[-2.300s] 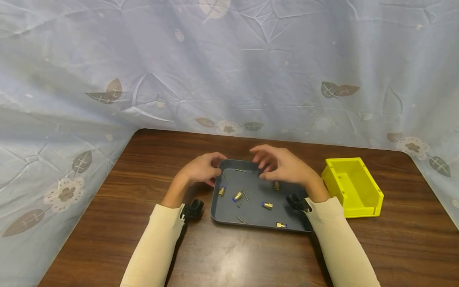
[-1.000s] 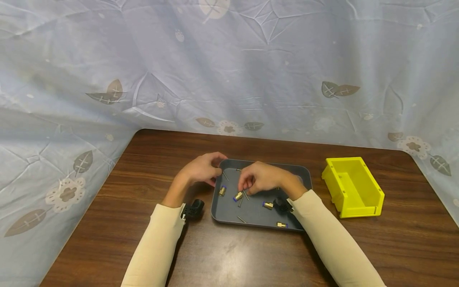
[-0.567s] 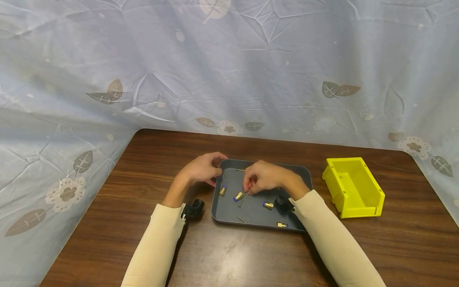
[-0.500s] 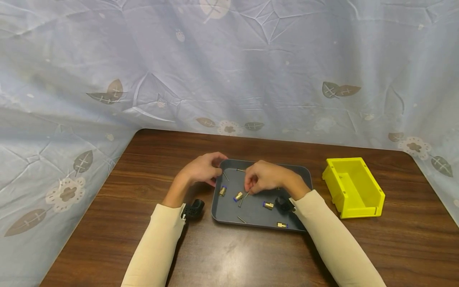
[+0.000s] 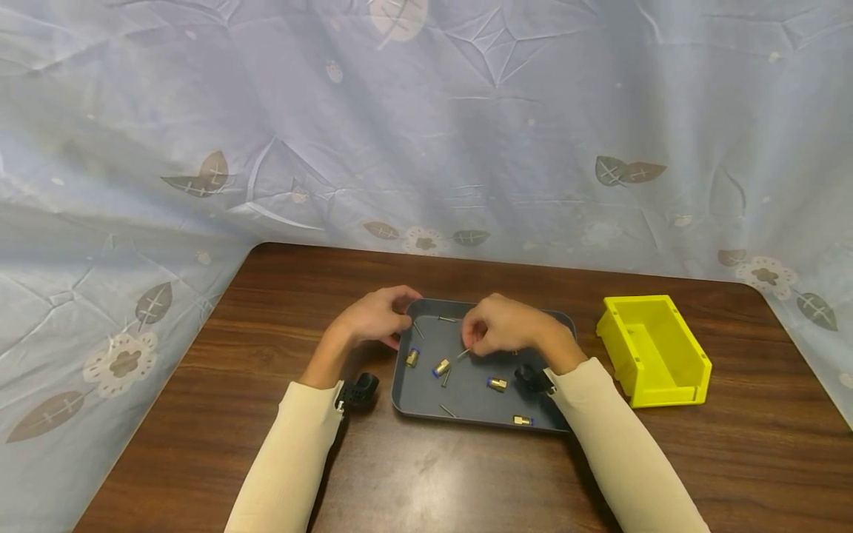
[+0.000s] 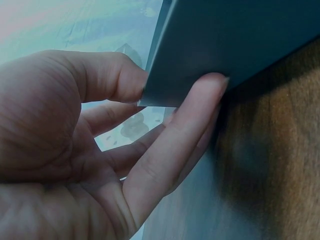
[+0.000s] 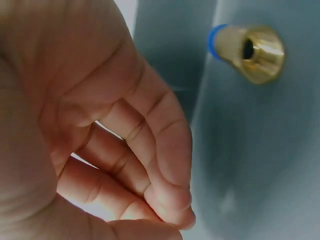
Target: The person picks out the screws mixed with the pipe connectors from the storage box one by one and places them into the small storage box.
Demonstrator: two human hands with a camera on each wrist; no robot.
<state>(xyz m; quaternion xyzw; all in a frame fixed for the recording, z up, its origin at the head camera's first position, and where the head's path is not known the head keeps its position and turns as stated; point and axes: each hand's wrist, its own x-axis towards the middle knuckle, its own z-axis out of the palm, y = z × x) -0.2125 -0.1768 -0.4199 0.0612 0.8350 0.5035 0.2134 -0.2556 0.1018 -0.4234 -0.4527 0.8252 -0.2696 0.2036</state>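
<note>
In the head view my left hand point(image 5: 375, 318) grips the far left corner of the grey tray point(image 5: 476, 411); in the left wrist view its thumb and fingers pinch the tray's wall point(image 6: 200, 45). Over the tray, my right hand point(image 5: 509, 326) pinches a thin metal screw point(image 5: 463, 354) between thumb and fingertips. The screw is out of sight in the right wrist view. Brass fittings with blue collars lie about it: one fitting point(image 5: 442, 367) just left of the fingertips, another point(image 5: 496, 384) nearer the front, and one point(image 7: 257, 52) beside the right hand.
Other screws lie loose in the tray, among them one screw point(image 5: 448, 410) by the front wall and one point(image 5: 448, 319) by the back. A yellow bin point(image 5: 656, 352) stands right of the tray on the brown wooden table point(image 5: 426, 474). A patterned curtain point(image 5: 426, 133) hangs behind.
My right hand came down into the tray and took hold of a screw beside the middle fitting. It has since lifted slightly, back and right, with it. The left hand stays at the corner.
</note>
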